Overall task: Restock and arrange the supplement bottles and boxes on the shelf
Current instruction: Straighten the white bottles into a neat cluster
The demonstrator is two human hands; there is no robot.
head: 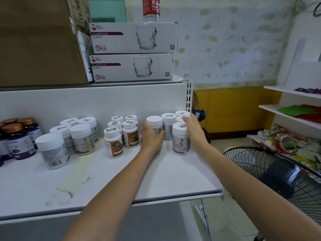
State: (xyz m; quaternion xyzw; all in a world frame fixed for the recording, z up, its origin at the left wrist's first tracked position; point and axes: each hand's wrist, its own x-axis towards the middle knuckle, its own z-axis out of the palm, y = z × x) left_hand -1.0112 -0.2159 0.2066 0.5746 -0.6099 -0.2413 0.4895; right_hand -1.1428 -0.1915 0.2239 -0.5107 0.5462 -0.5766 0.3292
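White shelf (pixel 121 185) lies open from centre frame down to its front edge, its right corner near a black fan (pixel 278 173); orange-labelled bottles (pixel 113 145) stand just left of the hands; left hand (pixel 152 136) curls its fingers round a white-capped bottle (pixel 155 123); right hand (pixel 194 131) presses nearly straight fingers against the bottle cluster (pixel 180 141) beside it; both forearms reach forward.

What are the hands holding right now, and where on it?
The left hand grips a white-capped bottle round its lower body; the right hand only presses against the caps of the right-end bottles.
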